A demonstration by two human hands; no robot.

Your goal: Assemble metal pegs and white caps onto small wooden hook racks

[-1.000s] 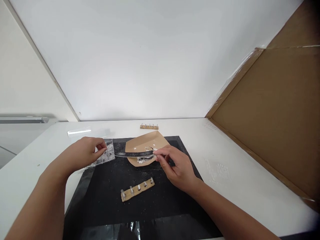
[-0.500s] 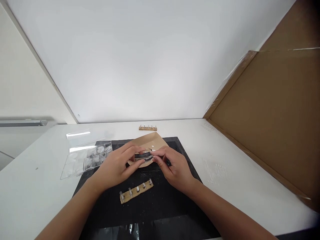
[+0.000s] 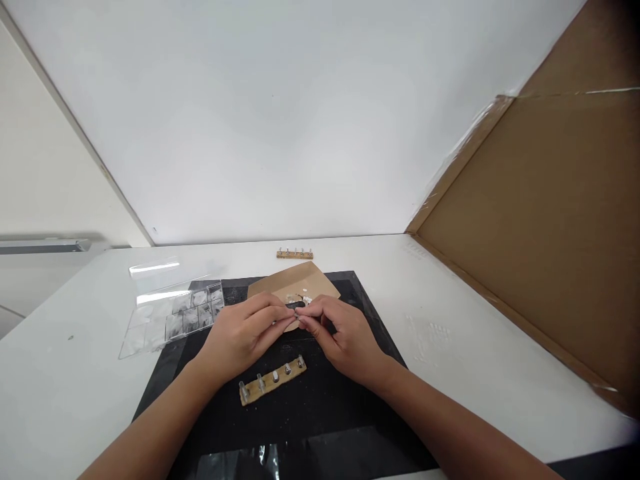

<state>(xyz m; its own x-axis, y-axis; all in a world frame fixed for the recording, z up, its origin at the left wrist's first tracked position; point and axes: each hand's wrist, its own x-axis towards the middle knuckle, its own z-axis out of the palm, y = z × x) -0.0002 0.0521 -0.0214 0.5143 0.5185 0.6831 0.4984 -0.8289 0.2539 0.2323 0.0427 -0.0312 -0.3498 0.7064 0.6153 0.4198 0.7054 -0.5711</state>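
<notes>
My left hand and my right hand meet fingertip to fingertip over a sheet of brown paper. Both are closed in a pinch, and whatever small piece sits between the fingertips is too hidden to name. Just behind the fingers shows a dark strip, mostly covered; whether it is held or lies on the paper I cannot tell. Small white bits are scattered on the paper. Nearer to me, a narrow wooden strip bears a row of several small clear and white pegs.
A black mat lies under the paper on the white table. To the left is a clear compartment box with small bags inside. Behind the paper stands a second peg strip. A cardboard panel rises at the right.
My left hand has moved right, and its fingers have closed against my right hand's fingertips. The dark strip, plainly visible between the hands before, is now mostly covered.
</notes>
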